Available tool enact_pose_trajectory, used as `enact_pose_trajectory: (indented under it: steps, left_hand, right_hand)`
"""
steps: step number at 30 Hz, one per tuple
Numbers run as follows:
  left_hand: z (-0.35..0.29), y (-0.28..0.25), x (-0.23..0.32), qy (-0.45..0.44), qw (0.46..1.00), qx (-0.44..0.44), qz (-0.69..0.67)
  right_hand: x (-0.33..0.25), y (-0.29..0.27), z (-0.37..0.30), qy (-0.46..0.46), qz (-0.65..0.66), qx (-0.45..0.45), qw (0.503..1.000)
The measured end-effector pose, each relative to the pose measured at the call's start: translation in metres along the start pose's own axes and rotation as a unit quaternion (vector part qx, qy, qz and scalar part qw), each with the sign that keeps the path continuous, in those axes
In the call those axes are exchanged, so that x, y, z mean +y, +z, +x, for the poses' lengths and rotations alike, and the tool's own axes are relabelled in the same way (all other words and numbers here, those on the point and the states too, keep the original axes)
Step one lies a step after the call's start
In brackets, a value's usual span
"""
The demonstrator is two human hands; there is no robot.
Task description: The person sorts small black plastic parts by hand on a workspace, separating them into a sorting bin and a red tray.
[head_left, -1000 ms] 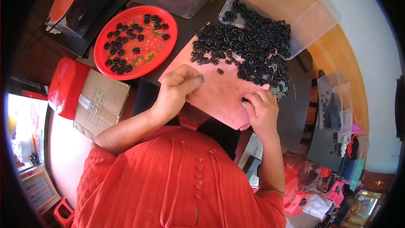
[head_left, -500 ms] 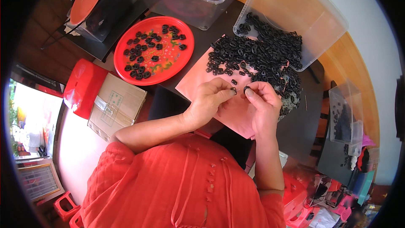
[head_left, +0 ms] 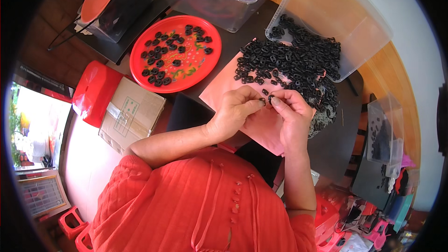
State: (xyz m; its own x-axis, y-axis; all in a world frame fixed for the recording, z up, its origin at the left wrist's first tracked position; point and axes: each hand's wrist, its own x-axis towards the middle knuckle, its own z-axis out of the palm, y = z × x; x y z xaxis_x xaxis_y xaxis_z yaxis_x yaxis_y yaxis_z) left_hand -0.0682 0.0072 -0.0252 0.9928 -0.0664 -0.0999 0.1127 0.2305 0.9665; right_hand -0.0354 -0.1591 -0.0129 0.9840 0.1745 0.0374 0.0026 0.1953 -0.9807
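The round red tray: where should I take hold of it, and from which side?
Probably best at opposite left and right stretches of the rim of the round red tray, coming from the wearer's side, since a clear bin stands beyond its far edge. Black pieces lie scattered inside the rim, so a level two-sided grip should keep them from sliding.

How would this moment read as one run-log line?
left hand: pinching small dark bit | right hand: pinching black piece | beneath: pink sheet | beyond: black pile | upper left: red tray with black pieces
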Motion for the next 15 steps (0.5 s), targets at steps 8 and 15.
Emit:
enact_pose_trajectory:
  steps: [8,15]
  left_hand:
    - [0.001,0.0,0.0,0.015,1.0,0.0,0.023]
    - [0.001,0.0,0.0,0.009,1.0,0.005,0.014]
  right_hand:
    - [-0.001,0.003,-0.003,-0.022,-0.013,0.011,1.0]
    - [0.008,0.001,-0.002,-0.019,0.01,0.009,1.0]
